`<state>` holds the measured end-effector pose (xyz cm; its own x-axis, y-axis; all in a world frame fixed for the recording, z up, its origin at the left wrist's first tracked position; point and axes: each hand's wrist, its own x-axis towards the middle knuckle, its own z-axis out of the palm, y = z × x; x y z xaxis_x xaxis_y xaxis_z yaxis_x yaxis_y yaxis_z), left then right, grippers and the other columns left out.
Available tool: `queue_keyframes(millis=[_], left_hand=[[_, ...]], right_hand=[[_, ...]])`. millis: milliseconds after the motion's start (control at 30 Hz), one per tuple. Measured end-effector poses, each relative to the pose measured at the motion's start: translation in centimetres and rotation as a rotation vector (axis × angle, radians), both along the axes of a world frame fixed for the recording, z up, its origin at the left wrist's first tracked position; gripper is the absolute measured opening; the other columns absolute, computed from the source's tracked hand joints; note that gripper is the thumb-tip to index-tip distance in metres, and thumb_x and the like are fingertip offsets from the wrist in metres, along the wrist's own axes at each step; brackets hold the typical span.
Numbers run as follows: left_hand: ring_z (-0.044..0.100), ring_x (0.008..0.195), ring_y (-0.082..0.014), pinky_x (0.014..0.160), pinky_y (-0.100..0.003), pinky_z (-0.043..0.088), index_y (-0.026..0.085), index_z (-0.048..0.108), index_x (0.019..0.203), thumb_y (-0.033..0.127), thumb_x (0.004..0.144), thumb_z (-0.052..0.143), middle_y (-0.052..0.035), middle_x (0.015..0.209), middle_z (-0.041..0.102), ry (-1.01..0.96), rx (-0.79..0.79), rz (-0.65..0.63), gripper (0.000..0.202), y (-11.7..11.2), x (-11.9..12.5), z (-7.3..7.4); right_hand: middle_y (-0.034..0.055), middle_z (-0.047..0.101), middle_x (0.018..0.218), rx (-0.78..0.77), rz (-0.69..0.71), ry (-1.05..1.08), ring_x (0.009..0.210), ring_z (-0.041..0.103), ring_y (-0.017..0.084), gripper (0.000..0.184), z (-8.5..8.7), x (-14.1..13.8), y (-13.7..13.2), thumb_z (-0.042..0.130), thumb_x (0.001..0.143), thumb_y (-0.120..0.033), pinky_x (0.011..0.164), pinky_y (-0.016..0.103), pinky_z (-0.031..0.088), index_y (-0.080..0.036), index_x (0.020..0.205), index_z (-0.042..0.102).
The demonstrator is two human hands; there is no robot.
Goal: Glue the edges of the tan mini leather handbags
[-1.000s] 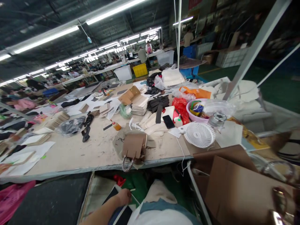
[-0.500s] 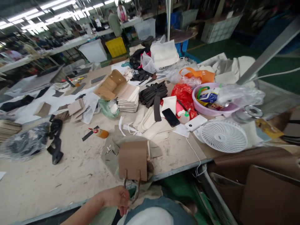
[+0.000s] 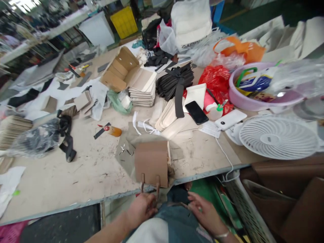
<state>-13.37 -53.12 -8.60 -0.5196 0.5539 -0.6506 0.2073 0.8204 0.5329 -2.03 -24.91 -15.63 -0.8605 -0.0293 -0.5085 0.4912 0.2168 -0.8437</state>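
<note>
Brown bag [image 3: 151,162] lying with its handles [image 3: 142,182] attached

Your left hand [image 3: 146,206] is gripping the handles at the lower centre, its grip closing around them. Your right hand [image 3: 202,211] is hanging partly open, right of that; blur is hiding whether its fingertips are touching anything. The brown bag is resting at the near edge of the counter [image 3: 93,175], seemingly assembled outside; any work left inside isn't showing.

scuffed beige table [image 3: 93,175], brown bag [image 3: 152,162] on olive cloth [image 3: 128,165], amber bottle [image 3: 115,131] left of the bag, stacked beige panels [image 3: 143,92] beyond the bag, lilac basin [image 3: 241,98] and white fan [image 3: 286,140] right of the bag
</note>
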Motion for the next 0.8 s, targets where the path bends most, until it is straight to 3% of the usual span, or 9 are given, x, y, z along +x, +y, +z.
queue_keyframes(millis=[100, 300, 467, 533, 667, 733, 800], left_hand=[[0.047, 0.071, -0.0171, 0.066, -0.029, 0.035, 0.013, 0.053, 0.077, 0.024, 0.075, 0.047, -0.0060, 0.074, 0.054, 0.079, 0.034, 0.111, 0.012, 0.7, 0.9, 0.9], [0.038, 0.063, -0.0133, 0.060, -0.026, 0.030, 0.015, 0.048, 0.072, 0.032, 0.076, 0.045, -0.0002, 0.063, 0.040, 0.255, 0.309, 0.638, 0.018, -1.9, 2.4, 5.5], [0.032, 0.058, -0.0102, 0.056, -0.024, 0.026, 0.014, 0.049, 0.070, 0.036, 0.073, 0.056, 0.0008, 0.060, 0.041, 0.295, 0.561, 1.035, 0.023, -3.1, 4.2, 7.1], [0.032, 0.057, -0.0092, 0.055, -0.023, 0.025, 0.013, 0.049, 0.070, 0.035, 0.072, 0.058, 0.0001, 0.061, 0.043, 0.265, 0.694, 1.174, 0.023, -3.0, 4.7, 7.7], [0.032, 0.051, -0.0082, 0.052, -0.022, 0.027, 0.014, 0.051, 0.066, 0.033, 0.069, 0.062, 0.0006, 0.055, 0.042, 0.261, 0.965, 1.387, 0.022, -3.1, 5.3, 9.5], [0.034, 0.050, -0.0090, 0.057, -0.024, 0.033, 0.014, 0.050, 0.061, 0.031, 0.068, 0.063, 0.0016, 0.049, 0.037, 0.310, 1.086, 1.449, 0.022, -3.9, 5.4, 10.5], [0.035, 0.049, -0.0096, 0.063, -0.026, 0.037, 0.015, 0.052, 0.059, 0.031, 0.068, 0.062, 0.0023, 0.046, 0.034, 0.353, 1.186, 1.493, 0.021, -5.1, 5.5, 11.1]], right_hand=[[0.0138, 0.061, 0.117, -0.124, 0.010, 0.064, 0.095, 0.061, 0.024, 0.062, -0.2, -4.1, -2.2, 0.055, 0.071, -0.038, 0.085, 0.043, 0.051, -0.015, 0.128, 0.050], [0.0153, 0.049, 0.133, -0.403, -0.114, 0.020, 0.117, 0.050, 0.030, 0.085, 0.4, -8.2, -5.7, 0.072, 0.057, -0.043, 0.096, 0.048, 0.043, -0.017, 0.132, 0.042], [0.0206, 0.055, 0.123, -0.561, -0.035, 0.033, 0.094, 0.062, 0.025, 0.096, 1.6, -10.5, -8.2, 0.074, 0.050, -0.057, 0.089, 0.043, 0.049, -0.011, 0.128, 0.042], [0.0160, 0.062, 0.111, -0.579, 0.013, 0.070, 0.086, 0.062, 0.024, 0.090, 2.5, -11.3, -9.1, 0.078, 0.048, -0.052, 0.085, 0.042, 0.050, -0.013, 0.122, 0.047], [0.0079, 0.067, 0.081, -0.588, 0.096, 0.142, 0.080, 0.062, 0.025, 0.055, 5.3, -12.5, -10.2, 0.078, 0.050, -0.051, 0.083, 0.043, 0.049, -0.016, 0.089, 0.060], [0.0089, 0.067, 0.082, -0.591, 0.137, 0.173, 0.083, 0.062, 0.026, 0.051, 7.1, -13.0, -10.1, 0.077, 0.054, -0.053, 0.085, 0.044, 0.048, -0.016, 0.085, 0.062], [0.0109, 0.068, 0.090, -0.604, 0.190, 0.199, 0.090, 0.061, 0.027, 0.054, 8.9, -13.5, -9.9, 0.075, 0.059, -0.054, 0.088, 0.044, 0.047, -0.014, 0.094, 0.064]])
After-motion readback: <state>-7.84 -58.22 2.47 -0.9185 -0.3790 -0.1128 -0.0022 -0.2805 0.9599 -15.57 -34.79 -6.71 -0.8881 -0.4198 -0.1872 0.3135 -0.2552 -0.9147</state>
